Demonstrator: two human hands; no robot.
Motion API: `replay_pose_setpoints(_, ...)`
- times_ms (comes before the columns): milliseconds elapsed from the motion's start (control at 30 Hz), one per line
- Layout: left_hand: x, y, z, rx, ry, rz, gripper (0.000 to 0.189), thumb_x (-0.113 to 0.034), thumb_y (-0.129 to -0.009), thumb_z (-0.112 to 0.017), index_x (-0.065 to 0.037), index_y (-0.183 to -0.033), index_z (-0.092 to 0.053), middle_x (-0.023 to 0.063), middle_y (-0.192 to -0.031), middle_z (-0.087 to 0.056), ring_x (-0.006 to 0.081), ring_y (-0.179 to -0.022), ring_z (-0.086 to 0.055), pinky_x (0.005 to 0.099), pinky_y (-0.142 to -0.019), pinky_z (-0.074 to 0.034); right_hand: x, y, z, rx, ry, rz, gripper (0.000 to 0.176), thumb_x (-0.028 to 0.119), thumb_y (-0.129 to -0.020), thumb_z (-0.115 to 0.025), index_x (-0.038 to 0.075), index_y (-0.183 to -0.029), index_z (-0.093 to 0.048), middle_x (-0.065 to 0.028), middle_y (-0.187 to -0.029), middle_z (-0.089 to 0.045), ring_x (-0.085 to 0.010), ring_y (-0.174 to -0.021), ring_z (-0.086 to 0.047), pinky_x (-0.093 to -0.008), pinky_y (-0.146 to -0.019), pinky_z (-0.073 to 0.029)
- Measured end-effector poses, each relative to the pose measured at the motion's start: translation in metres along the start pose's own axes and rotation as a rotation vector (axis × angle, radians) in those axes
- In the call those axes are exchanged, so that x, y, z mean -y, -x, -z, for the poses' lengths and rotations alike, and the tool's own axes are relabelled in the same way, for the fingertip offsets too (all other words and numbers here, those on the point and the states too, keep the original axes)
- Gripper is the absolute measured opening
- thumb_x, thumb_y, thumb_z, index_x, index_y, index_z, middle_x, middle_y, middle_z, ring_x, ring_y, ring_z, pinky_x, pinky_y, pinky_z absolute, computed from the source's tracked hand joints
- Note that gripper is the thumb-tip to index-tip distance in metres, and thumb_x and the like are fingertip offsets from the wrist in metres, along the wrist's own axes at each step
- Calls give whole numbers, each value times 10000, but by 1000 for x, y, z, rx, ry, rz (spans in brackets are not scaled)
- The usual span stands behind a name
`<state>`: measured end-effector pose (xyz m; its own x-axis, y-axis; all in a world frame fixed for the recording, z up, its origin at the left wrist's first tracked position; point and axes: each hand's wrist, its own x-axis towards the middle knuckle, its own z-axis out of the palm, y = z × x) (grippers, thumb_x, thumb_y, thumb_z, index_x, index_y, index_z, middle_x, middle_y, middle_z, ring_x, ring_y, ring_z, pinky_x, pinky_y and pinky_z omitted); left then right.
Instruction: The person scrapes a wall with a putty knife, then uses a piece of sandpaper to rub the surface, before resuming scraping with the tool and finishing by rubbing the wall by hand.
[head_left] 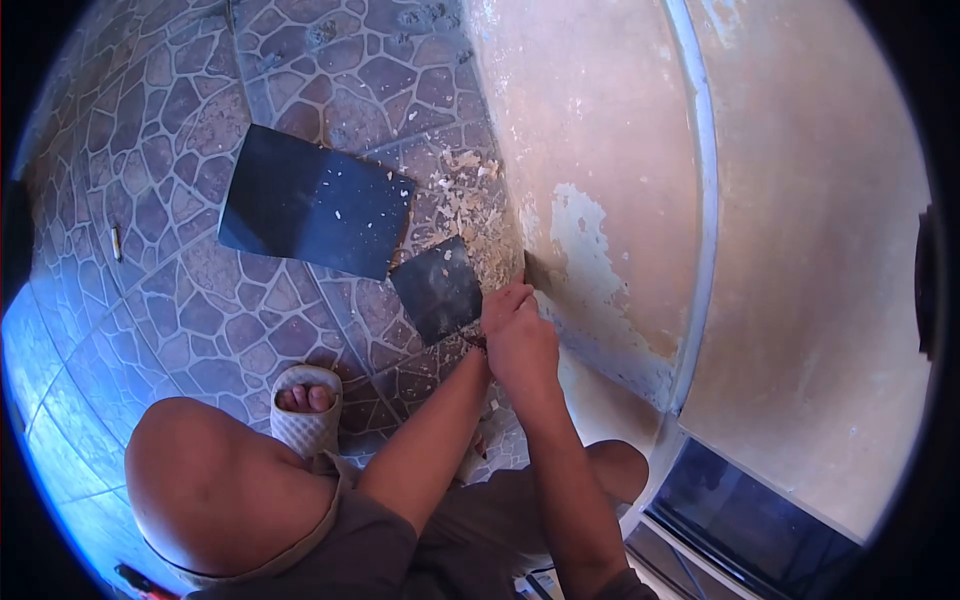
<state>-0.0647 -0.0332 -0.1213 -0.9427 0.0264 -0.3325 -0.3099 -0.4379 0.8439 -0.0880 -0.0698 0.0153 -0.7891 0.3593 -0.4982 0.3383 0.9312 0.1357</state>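
Observation:
My right hand (527, 345) is closed low against the peeling wall (585, 235), its fingers wrapped round something I cannot make out. Close beside it and partly behind it, my left hand (497, 305) is also closed, and what it holds is hidden. A small dark tip shows at the wall just above the fingers. Pale paint flakes (470, 215) lie on the floor along the foot of the wall. Just left of my hands is a small dark square sheet (438, 290), with flakes and dust on it.
A larger dark sheet (315, 200) lies on the stone-patterned floor (210, 320). A small cylindrical object (116, 243) is at the far left. My sandalled foot (308, 405) is below the sheets. A pale vertical strip (706, 200) crosses the wall, and a dark glass panel (745, 510) is at lower right.

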Motion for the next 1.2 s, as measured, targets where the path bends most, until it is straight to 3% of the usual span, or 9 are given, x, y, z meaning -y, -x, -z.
replay_pose_setpoints(100, 7, 8, -12, -132, -43, -325, 174, -160, -806, -576, 12, -834, -584, 44, -660, -570, 102, -613, -512, 265, -600, -439, -20, 17, 11, 38, 28, 130, 377, 260, -847, -427, -24, -1095, -433, -278, -885, -586, -456, -842, -562, -503, -773, -442)
replay_pose_setpoints(233, -7, 14, -9, 8, 443, 225, 102, -146, -782, -575, -54, -824, -583, 61, -676, -568, 151, -586, -524, 302, -581, -448, -17, 8, 6, -9, -60, 68, 372, 266, -852, -426, -34, -1070, -460, -285, -864, -587, -454, -834, -564, -490, -755, -452)
replay_pose_setpoints(467, -48, 21, -40, -107, 18, -46, 156, -187, -786, -577, -37, -763, -543, 36, -647, -495, 103, -559, -468, 271, -511, -408, -18, 22, 50, -20, -156, 42, 350, 213, -839, -454, -33, -1084, -496, -296, -878, -582, -442, -840, -567, -473, -742, -459)
replay_pose_setpoints(600, -58, 3, -24, -68, 335, 216, 213, -209, -794, -589, 0, -765, -558, 32, -588, -474, 62, -552, -426, 243, -494, -386, -11, 18, 49, -79, -26, 245, 383, 176, -833, -449, -44, -1144, -488, -294, -892, -584, -437, -839, -574, -459, -738, -464)
replay_pose_setpoints(667, -72, 16, -52, -220, 286, 318, 201, -192, -799, -587, 8, -788, -579, 23, -551, -467, 48, -540, -403, 239, -480, -375, -28, 38, 68, -120, -224, 85, 375, 163, -839, -433, -51, -1140, -496, -294, -894, -584, -442, -853, -568, -456, -755, -456)
replay_pose_setpoints(767, -77, 22, -56, -197, -43, -61, 231, -192, -803, -588, 17, -896, -617, -36, -534, -465, 32, -539, -388, 232, -469, -372, -25, 38, 79, -104, -252, 27, 360, 147, -853, -410, -59, -1133, -506, -294, -904, -585, -435, -890, -566, -441, -781, -450)
replay_pose_setpoints(867, -71, -2, -28, -53, 409, 409, 272, -194, -806, -583, 23, -968, -604, 15, -547, -490, 42, -541, -405, 237, -484, -391, -12, 32, 73, -35, -193, 1, 357, 136, -866, -388, -62, -1141, -501, -295, -935, -583, -418, -924, -569, -428, -800, -447)
replay_pose_setpoints(933, -79, 10, -33, -90, 14, 67, 327, -235, -758, -615, 41, -932, -586, 105, -551, -501, 80, -528, -440, 271, -505, -420, -14, 35, 75, -32, -233, -31, 358, 131, -871, -379, -65, -1147, -495, -296, -959, -578, -408, -938, -571, -422, -806, -446)
replay_pose_setpoints(1200, -105, 10, -27, 0, -49, 288, 387, -295, -703, -623, 43, -887, -578, 199, -599, -540, 224, -537, -578, 328, -540, -452, -25, 48, 65, -119, -235, -13, 379, 153, -868, -372, -61, -1169, -457, -301, -872, -584, -444, -849, -569, -496, -759, -441)
